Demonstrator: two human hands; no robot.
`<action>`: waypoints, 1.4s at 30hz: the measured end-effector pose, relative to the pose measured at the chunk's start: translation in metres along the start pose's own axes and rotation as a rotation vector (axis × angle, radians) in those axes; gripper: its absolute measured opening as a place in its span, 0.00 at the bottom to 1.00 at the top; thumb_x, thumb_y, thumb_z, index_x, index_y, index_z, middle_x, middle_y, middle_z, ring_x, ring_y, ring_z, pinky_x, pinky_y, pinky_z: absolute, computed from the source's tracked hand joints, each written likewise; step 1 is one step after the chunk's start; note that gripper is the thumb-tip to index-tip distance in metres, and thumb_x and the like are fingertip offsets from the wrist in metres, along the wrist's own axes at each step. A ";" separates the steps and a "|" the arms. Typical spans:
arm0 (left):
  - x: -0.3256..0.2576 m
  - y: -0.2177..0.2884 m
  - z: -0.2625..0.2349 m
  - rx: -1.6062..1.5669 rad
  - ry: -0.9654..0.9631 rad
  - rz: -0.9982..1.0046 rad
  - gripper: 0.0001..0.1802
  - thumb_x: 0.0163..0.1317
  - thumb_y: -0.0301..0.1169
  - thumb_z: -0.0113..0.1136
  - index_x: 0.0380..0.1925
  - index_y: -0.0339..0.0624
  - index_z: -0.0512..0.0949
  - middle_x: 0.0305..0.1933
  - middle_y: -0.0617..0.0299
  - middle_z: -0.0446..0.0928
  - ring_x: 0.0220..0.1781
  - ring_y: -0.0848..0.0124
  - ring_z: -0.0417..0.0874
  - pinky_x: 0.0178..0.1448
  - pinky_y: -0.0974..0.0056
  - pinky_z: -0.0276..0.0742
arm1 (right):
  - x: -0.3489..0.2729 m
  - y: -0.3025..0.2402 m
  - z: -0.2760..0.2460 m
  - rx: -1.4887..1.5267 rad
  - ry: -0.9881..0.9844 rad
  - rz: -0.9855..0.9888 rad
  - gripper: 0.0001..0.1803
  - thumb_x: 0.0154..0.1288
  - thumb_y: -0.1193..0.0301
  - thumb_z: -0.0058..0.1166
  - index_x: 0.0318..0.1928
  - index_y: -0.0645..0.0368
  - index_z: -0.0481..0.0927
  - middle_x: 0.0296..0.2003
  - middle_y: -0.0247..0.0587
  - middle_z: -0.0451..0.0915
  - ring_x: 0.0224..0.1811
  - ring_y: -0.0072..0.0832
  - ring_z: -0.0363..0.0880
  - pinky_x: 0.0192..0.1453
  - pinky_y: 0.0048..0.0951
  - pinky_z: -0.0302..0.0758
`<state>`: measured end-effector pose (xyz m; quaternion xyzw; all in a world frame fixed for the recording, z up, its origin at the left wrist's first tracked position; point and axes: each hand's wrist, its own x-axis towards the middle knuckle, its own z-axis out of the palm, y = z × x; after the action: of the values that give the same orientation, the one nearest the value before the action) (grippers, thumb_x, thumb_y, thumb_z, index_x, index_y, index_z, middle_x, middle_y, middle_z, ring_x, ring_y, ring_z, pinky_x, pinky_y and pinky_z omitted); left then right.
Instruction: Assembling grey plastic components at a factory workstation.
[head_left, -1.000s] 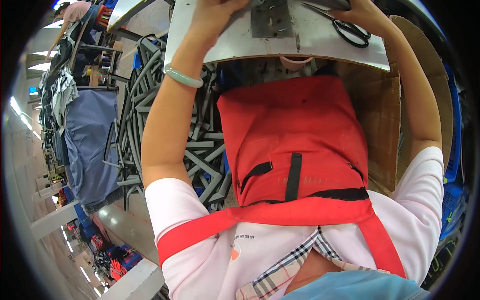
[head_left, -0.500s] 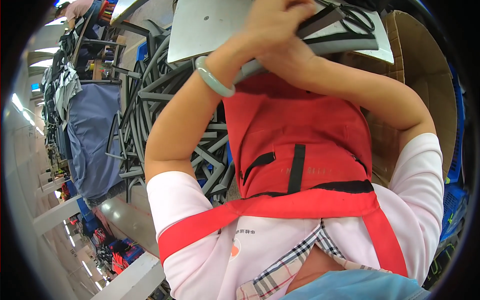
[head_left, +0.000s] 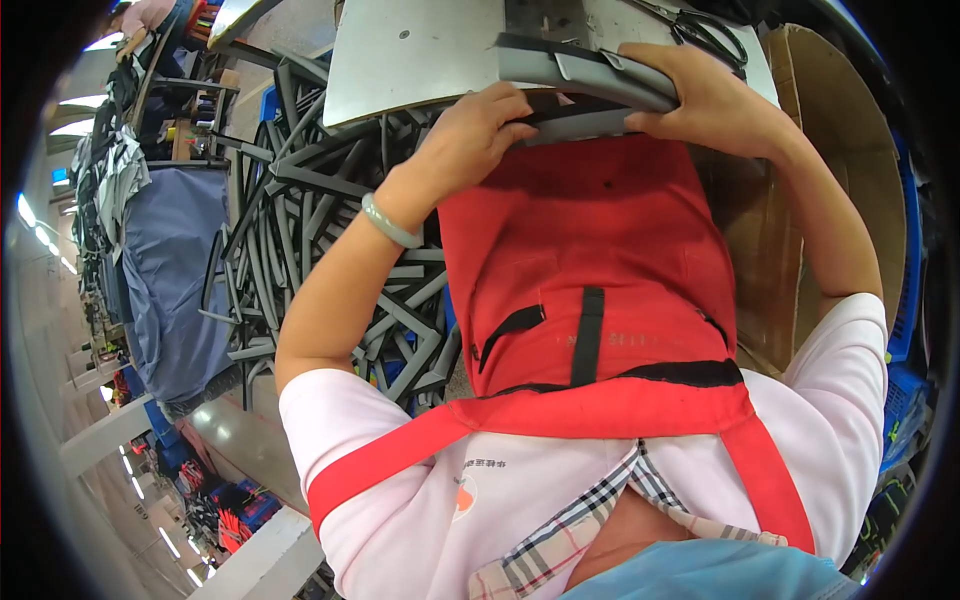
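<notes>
Grey strip (head_left: 590,78) looks mid-handling: right hand (head_left: 715,105) is gripping it, left hand (head_left: 475,135) pinching the lower length; pile (head_left: 290,235) done or waiting, unclear.

- Smooth pale green bangle (head_left: 391,221) round the wrist, just behind the grip of the left hand (head_left: 468,143)
- Pale pink shirt with short sleeves (head_left: 340,430), past the elbows from the grip
- Red apron (head_left: 600,230) below the grip, with a black vertical strap (head_left: 588,335), black-edged pocket openings and red shoulder bands (head_left: 375,465)
- Small orange print (head_left: 464,497) on the chest, farther from the grip
- Beige-and-black plaid collar (head_left: 545,530), farther still
- Light blue fabric (head_left: 710,575), farthest
</notes>
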<state>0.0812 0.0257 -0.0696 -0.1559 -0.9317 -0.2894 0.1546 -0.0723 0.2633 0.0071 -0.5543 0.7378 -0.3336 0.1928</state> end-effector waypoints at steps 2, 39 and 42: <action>-0.002 0.027 -0.011 -0.285 -0.261 -0.615 0.10 0.64 0.30 0.60 0.35 0.31 0.78 0.28 0.51 0.79 0.28 0.64 0.79 0.36 0.62 0.75 | -0.007 0.014 -0.002 -0.031 -0.092 -0.008 0.34 0.50 0.69 0.70 0.56 0.69 0.70 0.41 0.57 0.79 0.44 0.46 0.77 0.53 0.35 0.72; 0.107 -0.049 -0.045 -0.651 0.147 -0.533 0.15 0.66 0.33 0.62 0.44 0.31 0.83 0.29 0.60 0.80 0.25 0.77 0.74 0.31 0.73 0.69 | 0.040 0.050 -0.085 -0.056 0.158 0.243 0.25 0.51 0.66 0.70 0.48 0.63 0.78 0.32 0.35 0.81 0.36 0.21 0.75 0.45 0.27 0.74; 0.104 -0.040 -0.044 -0.680 0.202 -0.623 0.13 0.68 0.32 0.59 0.41 0.31 0.83 0.30 0.62 0.80 0.27 0.77 0.75 0.33 0.71 0.71 | 0.040 0.041 -0.082 -0.069 0.178 0.226 0.26 0.51 0.66 0.70 0.50 0.65 0.78 0.35 0.38 0.82 0.38 0.22 0.76 0.46 0.28 0.74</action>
<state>-0.0193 -0.0104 -0.0150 0.1180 -0.7669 -0.6243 0.0904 -0.1667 0.2548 0.0391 -0.4423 0.8207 -0.3321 0.1436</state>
